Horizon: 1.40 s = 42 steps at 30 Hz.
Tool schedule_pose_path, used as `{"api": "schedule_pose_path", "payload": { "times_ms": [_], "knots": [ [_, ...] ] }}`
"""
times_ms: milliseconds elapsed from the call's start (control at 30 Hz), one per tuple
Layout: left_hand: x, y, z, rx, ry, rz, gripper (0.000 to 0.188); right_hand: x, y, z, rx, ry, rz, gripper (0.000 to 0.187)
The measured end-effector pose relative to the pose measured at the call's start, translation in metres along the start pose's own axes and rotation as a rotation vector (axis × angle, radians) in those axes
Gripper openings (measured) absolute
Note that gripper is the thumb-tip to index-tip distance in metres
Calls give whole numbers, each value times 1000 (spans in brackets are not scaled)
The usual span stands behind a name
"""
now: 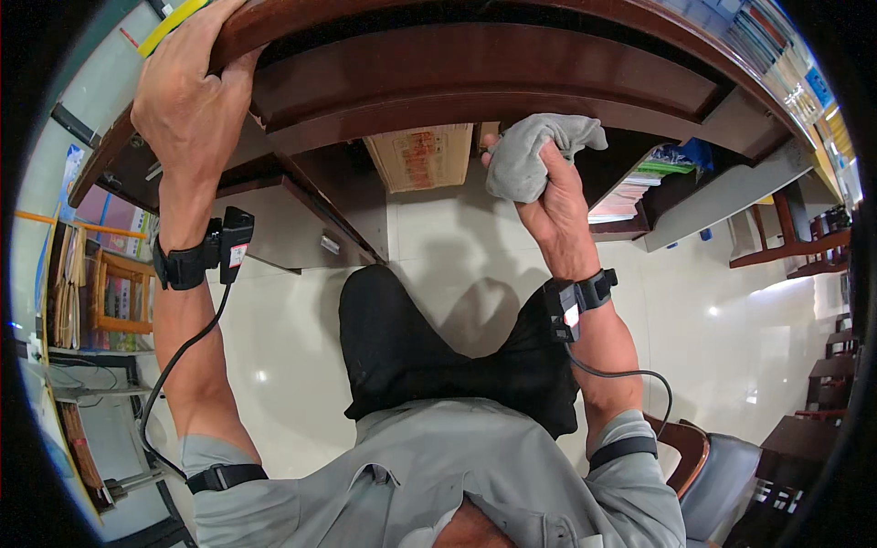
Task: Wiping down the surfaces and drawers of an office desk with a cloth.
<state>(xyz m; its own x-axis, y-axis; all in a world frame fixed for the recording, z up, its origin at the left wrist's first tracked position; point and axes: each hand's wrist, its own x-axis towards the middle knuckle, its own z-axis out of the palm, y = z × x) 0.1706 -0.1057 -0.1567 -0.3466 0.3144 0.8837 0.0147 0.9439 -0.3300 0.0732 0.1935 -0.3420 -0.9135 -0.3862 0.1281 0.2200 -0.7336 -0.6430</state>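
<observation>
A crumpled grey cloth (539, 160) is bunched in my right hand (559, 205), with the thumb pressed against it. The cloth is held up against the front of a dark reddish-brown wooden desk (475, 68). At the upper left, my left hand (192, 100) grips the rounded desk edge, its thumb below the edge and its fingers reaching over; the fingertips are cut off by the picture's rim. Below my left hand, a cabinet door (283, 219) with a small metal handle stands ajar.
Under the desk sit a cardboard box (420, 157) and a shelf holding stacked papers (626, 194). Books (776, 46) lie at the upper right. A wooden chair (795, 239) stands at the right, a grey padded chair (717, 484) at the lower right. Shelves with folders (66, 283) line the left.
</observation>
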Motion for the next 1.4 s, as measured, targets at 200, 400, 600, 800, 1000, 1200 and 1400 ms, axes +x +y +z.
{"api": "schedule_pose_path", "payload": {
  "times_ms": [200,400,600,800,1000,1200,1400],
  "knots": [
    [2,0,-1,20,30,31,41,-7,-9,-8,147,-75,16,45],
    [6,10,-4,12,33,-9,42,5,-7,7,212,-172,88,35],
    [5,7,-1,42,63,6,43,10,0,8,228,-107,115,30],
    [-2,3,-1,-2,-47,-23,46,6,-7,3,69,-78,120,37],
    [4,4,-13,-113,-165,-61,52,-3,-10,-14,84,-109,180,37],
    [5,3,-12,-148,-227,-67,55,-21,-12,-30,17,-125,188,45],
    [6,6,-12,-160,-259,-88,57,-63,-25,-27,-48,-181,200,59]
  ]
}}
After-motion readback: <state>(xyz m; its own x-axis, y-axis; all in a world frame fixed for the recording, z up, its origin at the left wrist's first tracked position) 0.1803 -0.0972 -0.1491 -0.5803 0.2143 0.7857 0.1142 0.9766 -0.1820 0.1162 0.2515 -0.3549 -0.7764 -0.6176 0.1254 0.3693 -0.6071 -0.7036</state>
